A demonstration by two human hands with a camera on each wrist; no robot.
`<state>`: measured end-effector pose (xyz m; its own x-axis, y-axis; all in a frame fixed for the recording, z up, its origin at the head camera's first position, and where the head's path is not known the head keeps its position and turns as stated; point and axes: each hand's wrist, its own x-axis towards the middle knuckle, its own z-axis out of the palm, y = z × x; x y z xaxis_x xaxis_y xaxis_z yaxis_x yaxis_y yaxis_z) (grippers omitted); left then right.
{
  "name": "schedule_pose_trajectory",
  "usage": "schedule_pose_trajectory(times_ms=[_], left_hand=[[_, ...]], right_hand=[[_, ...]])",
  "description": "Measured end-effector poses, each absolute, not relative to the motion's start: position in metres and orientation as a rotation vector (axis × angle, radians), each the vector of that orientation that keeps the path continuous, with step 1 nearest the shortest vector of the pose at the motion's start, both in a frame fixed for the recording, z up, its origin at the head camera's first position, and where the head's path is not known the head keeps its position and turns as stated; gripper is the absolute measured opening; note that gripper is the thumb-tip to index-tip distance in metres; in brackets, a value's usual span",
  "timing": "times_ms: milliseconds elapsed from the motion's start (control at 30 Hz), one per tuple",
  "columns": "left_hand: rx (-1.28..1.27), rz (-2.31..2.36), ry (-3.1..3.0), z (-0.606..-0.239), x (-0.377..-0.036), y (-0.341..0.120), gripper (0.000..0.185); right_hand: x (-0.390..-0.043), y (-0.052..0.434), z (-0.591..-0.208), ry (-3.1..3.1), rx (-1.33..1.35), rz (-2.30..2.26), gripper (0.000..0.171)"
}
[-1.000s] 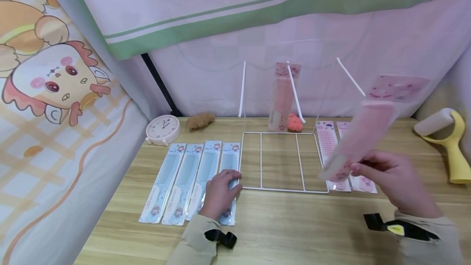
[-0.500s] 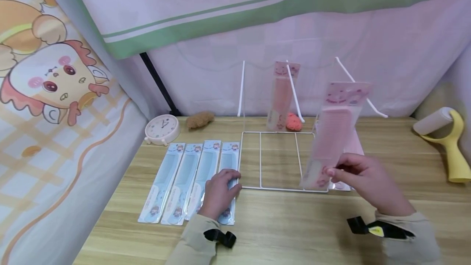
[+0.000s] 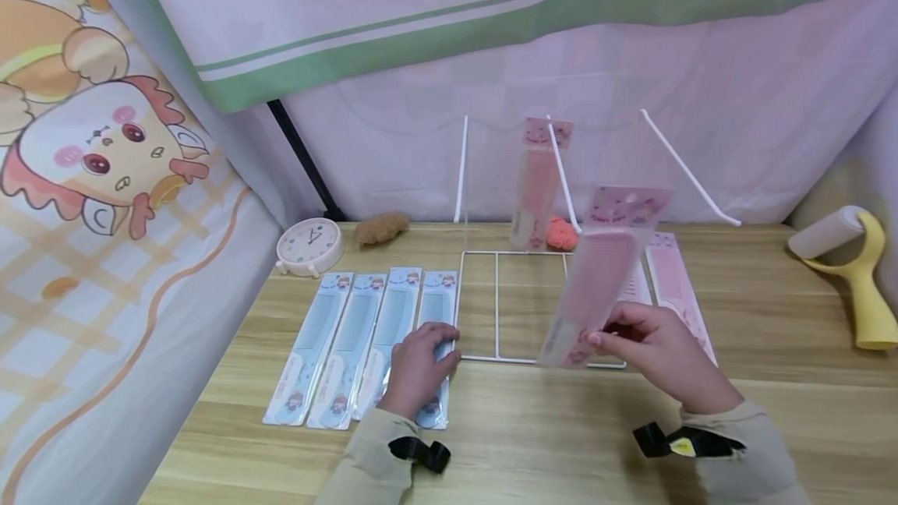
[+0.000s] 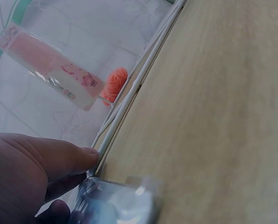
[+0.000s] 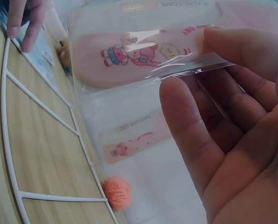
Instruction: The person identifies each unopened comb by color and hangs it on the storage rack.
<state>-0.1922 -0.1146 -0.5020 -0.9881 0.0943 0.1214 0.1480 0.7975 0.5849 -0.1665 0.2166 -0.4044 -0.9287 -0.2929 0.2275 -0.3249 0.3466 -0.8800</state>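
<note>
wooden table (image 3: 561,443): bears everything below; draped cloth walls stand behind and to the left.

white wire rack (image 3: 533,310): flat grid base on the table, thin prongs rising and slanting forward from its back. one packaged pink comb (image 3: 536,178) hangs upright on the middle prong, probably by a hole in its card header, so it shows face-on.

blue combs (image 3: 365,341): four sealed packs flat, side by side, just left of the rack base, seemingly sorted by colour.

pink combs on the table (image 3: 673,287): flat packs just right of the rack base; how many cannot be told behind the raised one.

held pink comb (image 3: 596,287): in its clear sleeve, tilted, header uppermost, lifted above the front right part of the rack base; gripped at the bottom end, which leaves the header free.

right hand (image 3: 652,349): thumb and fingers pinch the lower end of the sleeve, palm toward the wearer, wrist raised off the table.

left hand (image 3: 421,365): lying on the rightmost blue pack, fingers loosely bent, fingertips at the rack's left front corner, likely steadying it.

clock (image 3: 311,246), brown tuft (image 3: 382,228), orange ball (image 3: 561,234), yellow-handled roller (image 3: 852,267): along the back and right edge, well apart from both hands.
</note>
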Motion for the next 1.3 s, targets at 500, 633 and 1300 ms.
schedule_pose_trajectory(times_ms=[500, 633, 1300], left_hand=[[-0.192, -0.954, -2.892, -0.502, -0.192, -0.114, 0.024], [-0.192, -0.949, -2.893, -0.503, -0.192, -0.114, 0.024], [-0.184, -0.974, -2.900, -0.503, -0.193, -0.115, 0.024]], right_hand=[[-0.165, 0.208, -0.407, -2.574, 0.701, 1.715, 0.011], [-0.164, 0.206, -0.407, -2.586, 0.712, 1.715, 0.010], [-0.169, 0.207, -0.415, -2.745, 0.777, 1.792, 0.014]])
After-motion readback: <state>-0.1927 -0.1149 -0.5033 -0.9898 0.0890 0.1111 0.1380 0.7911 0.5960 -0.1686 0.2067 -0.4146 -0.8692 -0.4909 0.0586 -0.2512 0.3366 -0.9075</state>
